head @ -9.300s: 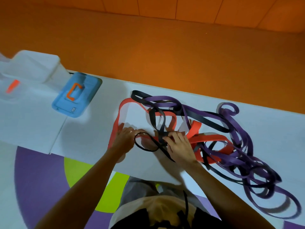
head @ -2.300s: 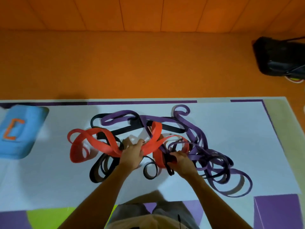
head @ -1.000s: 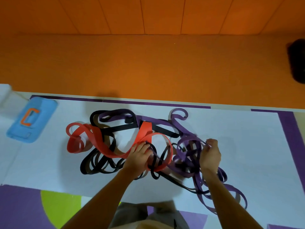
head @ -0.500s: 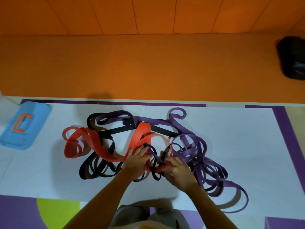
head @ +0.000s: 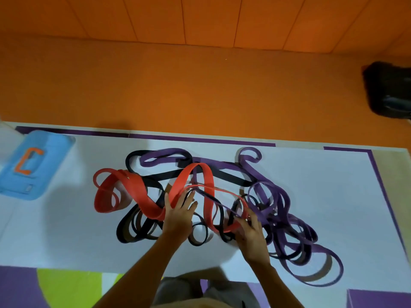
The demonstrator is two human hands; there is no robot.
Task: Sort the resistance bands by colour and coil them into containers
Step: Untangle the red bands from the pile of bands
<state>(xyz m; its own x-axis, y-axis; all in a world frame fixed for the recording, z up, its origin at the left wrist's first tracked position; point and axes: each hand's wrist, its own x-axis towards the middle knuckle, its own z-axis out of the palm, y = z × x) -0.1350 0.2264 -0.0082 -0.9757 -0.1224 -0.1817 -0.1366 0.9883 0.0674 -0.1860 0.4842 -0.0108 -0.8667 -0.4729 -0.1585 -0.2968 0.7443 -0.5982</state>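
Orange flooring backs a white mat [head: 322, 192] where red, black and purple resistance bands [head: 231, 177] lie tangled before the person. Left to right across the heap runs the red band [head: 133, 190]: the left hand [head: 178, 218] presses spread fingers on its middle, and the right hand [head: 252, 236] touches its right-end loop, pinching or not I cannot tell. Its free loops lie left of the left hand and purple bands [head: 289, 223] crowd the right hand, so it probably frees leftward, toward the blue container [head: 31, 165].

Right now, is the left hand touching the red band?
Touching. Head view: left hand lies across the red band, its fingers over the strip.
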